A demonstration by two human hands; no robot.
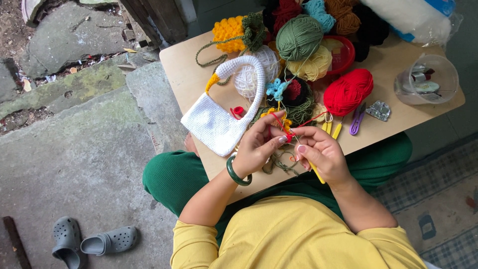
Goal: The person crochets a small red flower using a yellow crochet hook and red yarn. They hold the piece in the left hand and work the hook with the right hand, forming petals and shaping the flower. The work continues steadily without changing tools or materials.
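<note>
Red crochet piece (288, 136) sat pinched between both hands above the tabletop's (179, 65) near edge. From the left, I noted a white crocheted bag (214, 122) lying at the tabletop's left edge. The left hand (256, 149), wearing a green bangle (236, 173), was closed on the red piece. The right hand (321, 152) was closed around a yellow crochet hook (315, 172). A red yarn ball (347, 92) lay toward the right, its strand running to the work. I judged the strand could snag on the purple snips (357, 119) beside it, tightening stitches or pulling the loop off the hook.
</note>
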